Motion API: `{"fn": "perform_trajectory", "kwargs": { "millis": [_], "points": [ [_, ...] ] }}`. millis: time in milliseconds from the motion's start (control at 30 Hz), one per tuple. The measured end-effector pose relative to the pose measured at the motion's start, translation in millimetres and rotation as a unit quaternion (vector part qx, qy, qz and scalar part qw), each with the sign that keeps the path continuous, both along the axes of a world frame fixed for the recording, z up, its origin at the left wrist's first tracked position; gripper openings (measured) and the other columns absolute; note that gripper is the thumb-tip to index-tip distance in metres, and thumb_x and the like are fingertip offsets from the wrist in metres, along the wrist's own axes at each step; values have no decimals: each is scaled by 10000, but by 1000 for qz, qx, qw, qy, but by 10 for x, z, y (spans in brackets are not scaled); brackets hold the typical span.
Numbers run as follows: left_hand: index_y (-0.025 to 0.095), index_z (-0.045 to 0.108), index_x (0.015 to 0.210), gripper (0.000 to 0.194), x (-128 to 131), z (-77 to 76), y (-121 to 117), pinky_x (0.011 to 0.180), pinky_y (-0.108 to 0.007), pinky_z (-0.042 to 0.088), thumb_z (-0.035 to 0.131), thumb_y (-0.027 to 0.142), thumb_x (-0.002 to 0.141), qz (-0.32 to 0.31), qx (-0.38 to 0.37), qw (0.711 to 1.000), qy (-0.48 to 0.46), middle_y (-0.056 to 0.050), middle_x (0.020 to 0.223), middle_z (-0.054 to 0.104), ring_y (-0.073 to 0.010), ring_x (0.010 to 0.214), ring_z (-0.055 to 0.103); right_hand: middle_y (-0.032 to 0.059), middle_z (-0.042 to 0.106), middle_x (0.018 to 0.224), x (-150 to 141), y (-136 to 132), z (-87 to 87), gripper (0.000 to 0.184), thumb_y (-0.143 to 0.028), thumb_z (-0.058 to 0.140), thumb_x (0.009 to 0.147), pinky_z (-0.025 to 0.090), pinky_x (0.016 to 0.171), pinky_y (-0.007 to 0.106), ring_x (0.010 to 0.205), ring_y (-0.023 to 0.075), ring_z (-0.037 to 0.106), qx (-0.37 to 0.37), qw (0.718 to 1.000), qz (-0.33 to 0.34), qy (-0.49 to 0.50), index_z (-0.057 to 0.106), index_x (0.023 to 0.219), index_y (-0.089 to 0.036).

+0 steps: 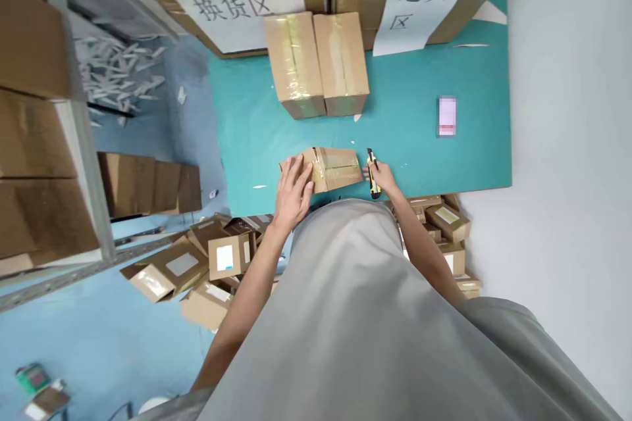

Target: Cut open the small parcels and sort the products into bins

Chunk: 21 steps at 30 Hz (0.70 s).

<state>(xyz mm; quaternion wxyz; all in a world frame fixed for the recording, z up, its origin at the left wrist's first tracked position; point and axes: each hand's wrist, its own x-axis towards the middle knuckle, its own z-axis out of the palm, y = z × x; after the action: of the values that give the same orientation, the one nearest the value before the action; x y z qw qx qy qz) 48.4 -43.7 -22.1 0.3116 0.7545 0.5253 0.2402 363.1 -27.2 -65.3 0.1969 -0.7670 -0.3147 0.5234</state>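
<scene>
Carton under left hand, cutter in right hand; head view.
Left hand is open, fingers apart and laid over the carton's left end, thumb toward the near side; this contact probably steadies it against sliding. Right hand is closed around the cutter's body, one end pointing away from the person, a hold that would seem to keep the grip firm; blade extension cannot be told. The taped carton lies on the worktop, directly beneath the left fingers and just left of the right hand. Beyond both hands, two taped boxes stand side by side, touching, presumably grouped there to leave the near edge accessible.
</scene>
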Motion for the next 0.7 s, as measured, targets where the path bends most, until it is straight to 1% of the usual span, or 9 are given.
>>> {"fn": "perform_trajectory", "kwargs": {
  "millis": [67,133,200,267,400,467,533,600,700],
  "points": [
    [245,640,1636,628,-125,-3,-96,1388,-634,385,433,619,1178,50,4,998,-26,-188,1748,562,-367,1688,470,24,758,773,-160,48,-53,373,-504,617,1135,569,692,249,735,189,746,21,999,37,6,668,905,-215],
    [234,649,1618,646,-190,-19,-171,1336,-592,482,513,658,1151,110,-12,992,-53,-196,1691,615,-360,1602,575,12,693,690,-252,50,-11,466,-613,620,1102,539,680,275,731,224,719,52,994,97,-23,660,837,-231],
    [230,638,1621,703,-198,-70,-219,1281,-561,556,601,704,1103,158,-39,983,-87,-195,1679,622,-364,1570,607,26,677,680,-249,17,78,509,-645,564,1106,504,684,290,746,246,699,79,983,151,-74,653,812,-240],
    [223,605,1643,773,-149,-173,-242,1254,-547,587,649,736,1065,182,-73,971,-133,-195,1689,613,-366,1559,619,52,705,727,-164,-40,183,503,-612,496,1130,478,708,299,771,258,691,104,967,191,-133,657,829,-242],
    [188,586,1628,843,103,-508,-215,1221,-560,613,700,761,1019,179,-137,951,-213,-207,1639,656,-379,1514,658,117,780,892,122,-157,367,472,-538,417,1158,460,769,328,831,286,699,134,934,229,-239,704,953,-225],
    [170,622,1565,832,266,-682,-173,1167,-564,645,715,771,998,167,-167,944,-228,-221,1569,702,-391,1456,698,148,800,956,266,-186,424,478,-513,396,1169,464,792,342,863,301,710,124,924,235,-276,731,1019,-207],
    [163,650,1502,789,402,-813,-124,1108,-560,671,723,761,992,157,-193,940,-234,-230,1521,727,-389,1378,741,168,810,991,387,-189,463,495,-497,387,1176,477,820,357,891,315,721,99,917,245,-298,761,1078,-188],
    [179,636,1507,754,480,-882,-85,1069,-537,682,751,717,991,146,-198,941,-234,-225,1525,722,-368,1315,765,183,818,1029,464,-175,506,523,-496,383,1181,496,847,377,922,330,729,82,911,259,-310,789,1187,-167],
    [234,582,1591,737,489,-885,-62,1075,-492,668,785,624,999,127,-159,953,-224,-198,1598,666,-332,1313,749,209,811,1208,445,-132,624,576,-500,379,1187,524,876,396,1005,341,734,112,893,277,-336,750,1460,-154]
  ]
}}
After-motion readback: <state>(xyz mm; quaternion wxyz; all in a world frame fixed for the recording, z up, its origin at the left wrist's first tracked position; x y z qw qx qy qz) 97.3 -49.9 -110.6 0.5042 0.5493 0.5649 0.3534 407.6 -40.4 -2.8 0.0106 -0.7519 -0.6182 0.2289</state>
